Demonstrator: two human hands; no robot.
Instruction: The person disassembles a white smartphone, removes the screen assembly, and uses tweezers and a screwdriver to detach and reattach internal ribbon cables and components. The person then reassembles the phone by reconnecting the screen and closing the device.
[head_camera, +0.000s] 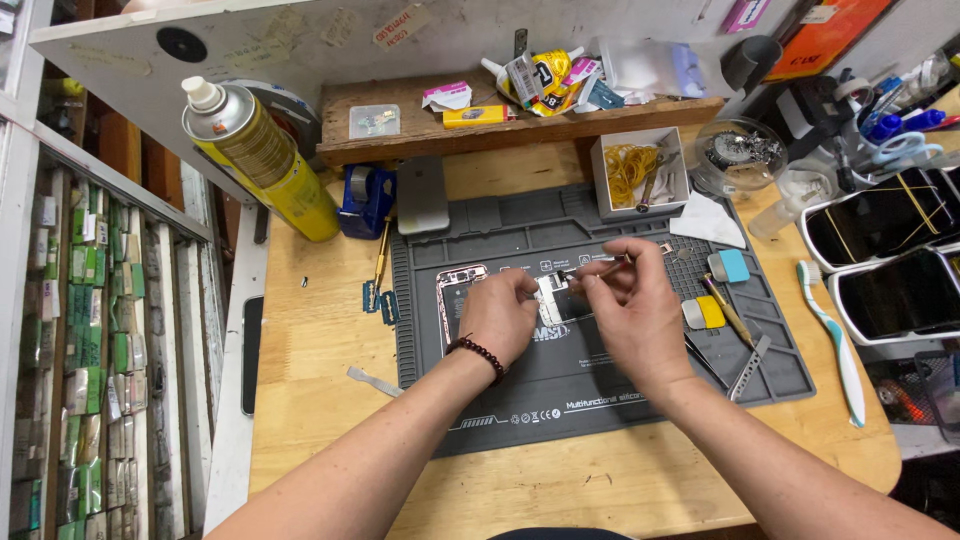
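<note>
Grey silicone mat (600, 385) carries the work: on it lies an opened phone frame (458, 300) with a rose-coloured rim, and over its right part both hands meet. The left hand (497, 318), a dark bead bracelet (478, 352) at its wrist, has its fingers (527, 285) pinched together on a small pale part (550, 297) at the phone's edge. The right hand (635, 300) has its fingers (605, 272) closed on thin metal tweezers (592, 264), whose tip points left toward that same small part; whether the tip touches it cannot be told. Just right of the right hand lie a blue-tipped scraper (729, 265), a yellow-tipped scraper (704, 313), a slim screwdriver (728, 310) and a flat metal pry tool (750, 368), all on the mat. Beyond the mat's far edge stands a white box (640, 170) of rubber bands, with a white cloth (706, 221) beside it. On the wooden surface (320, 380) at far left stands a yellow spray can (265, 160), tilted, near a blue tape dispenser (364, 200). At the right a white and green toothbrush (832, 335) lies beside two phones (890, 255) bound with bands
</note>
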